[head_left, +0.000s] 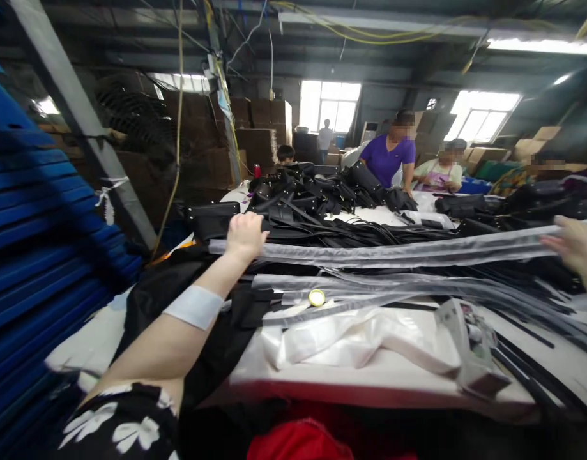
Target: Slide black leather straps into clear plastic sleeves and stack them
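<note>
A long strip in clear plastic stretches across the table in front of me, sagging slightly in the middle. My left hand is closed around it close to its left end. Farther right, my right hand grips the same strip between thumb and fingers; motion blurs it and the frame edge cuts it off. More plastic-wrapped strips lie just below the held one. A round yellow-rimmed disc rests among them. Beyond the held strip are loose black straps.
A heap of black bags covers the table's far side. Crumpled white plastic and an open box sit near the front edge. Blue stacked panels stand at left beside a slanted post. Several people work across the table.
</note>
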Motion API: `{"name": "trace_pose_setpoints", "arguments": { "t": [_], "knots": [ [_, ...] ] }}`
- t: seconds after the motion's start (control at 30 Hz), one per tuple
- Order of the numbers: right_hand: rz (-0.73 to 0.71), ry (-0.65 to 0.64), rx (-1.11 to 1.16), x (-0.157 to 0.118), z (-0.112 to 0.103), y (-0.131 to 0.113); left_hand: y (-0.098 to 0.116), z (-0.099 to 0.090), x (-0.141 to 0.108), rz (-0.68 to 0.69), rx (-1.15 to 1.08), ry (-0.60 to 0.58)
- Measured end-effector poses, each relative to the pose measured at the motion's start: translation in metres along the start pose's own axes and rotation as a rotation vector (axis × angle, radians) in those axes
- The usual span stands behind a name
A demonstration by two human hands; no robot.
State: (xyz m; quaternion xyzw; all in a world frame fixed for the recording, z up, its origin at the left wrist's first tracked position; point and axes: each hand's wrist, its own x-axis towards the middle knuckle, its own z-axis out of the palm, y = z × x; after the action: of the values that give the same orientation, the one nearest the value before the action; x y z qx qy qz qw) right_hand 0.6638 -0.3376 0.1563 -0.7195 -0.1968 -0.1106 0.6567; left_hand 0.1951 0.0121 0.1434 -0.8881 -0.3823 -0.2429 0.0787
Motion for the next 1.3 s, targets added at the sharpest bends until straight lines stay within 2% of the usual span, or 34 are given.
{"name": "trace_pose_setpoints", "arguments": {
  "t": [0.07, 0.13, 0.23, 0.3, 0.33, 0.4, 0.47, 0.57, 0.67, 0.8, 0.97, 1.03, 1.13, 1.23, 1.3],
  "knots": [
    [0.124, -0.087, -0.052, -0.026, 0.020, 0.024, 0.025, 0.027, -0.019, 0.118, -0.021, 0.005],
    [0.185, -0.269, -0.070, -0.072, 0.030, 0.045, 0.044, 0.058, -0.048, 0.256, -0.063, -0.076],
    [0.154, -0.588, -0.118, -0.162, 0.026, 0.067, 0.061, 0.110, -0.088, 0.366, -0.088, -0.227],
    [0.031, -0.832, -0.199, -0.221, 0.018, 0.077, 0.068, 0.143, -0.105, 0.369, -0.058, -0.301],
    [0.018, -0.924, -0.187, -0.246, 0.015, 0.082, 0.071, 0.158, -0.110, 0.361, -0.040, -0.330],
    [0.080, -1.016, -0.148, -0.286, 0.008, 0.096, 0.075, 0.182, -0.113, 0.339, -0.008, -0.372],
    [0.232, -0.995, -0.092, -0.312, 0.002, 0.113, 0.078, 0.196, -0.111, 0.321, 0.018, -0.397],
    [0.445, -0.897, -0.002, -0.334, -0.010, 0.139, 0.080, 0.203, -0.107, 0.328, 0.048, -0.422],
    [0.553, -0.826, 0.046, -0.345, -0.025, 0.158, 0.079, 0.202, -0.107, 0.347, 0.066, -0.446],
    [0.605, -0.743, 0.065, -0.352, -0.040, 0.168, 0.078, 0.201, -0.109, 0.348, 0.084, -0.456],
    [0.617, -0.702, 0.085, -0.355, -0.045, 0.166, 0.087, 0.193, -0.101, 0.361, 0.096, -0.428],
    [0.627, -0.689, 0.102, -0.358, -0.043, 0.164, 0.102, 0.188, -0.094, 0.402, 0.078, -0.381],
    [0.638, -0.685, 0.128, -0.365, -0.038, 0.160, 0.140, 0.184, -0.082, 0.497, -0.002, -0.339],
    [0.638, -0.693, 0.155, -0.371, -0.035, 0.156, 0.180, 0.190, -0.076, 0.540, -0.057, -0.387],
    [0.640, -0.707, 0.165, -0.374, -0.038, 0.156, 0.199, 0.197, -0.078, 0.529, -0.066, -0.425]
  ]
}}
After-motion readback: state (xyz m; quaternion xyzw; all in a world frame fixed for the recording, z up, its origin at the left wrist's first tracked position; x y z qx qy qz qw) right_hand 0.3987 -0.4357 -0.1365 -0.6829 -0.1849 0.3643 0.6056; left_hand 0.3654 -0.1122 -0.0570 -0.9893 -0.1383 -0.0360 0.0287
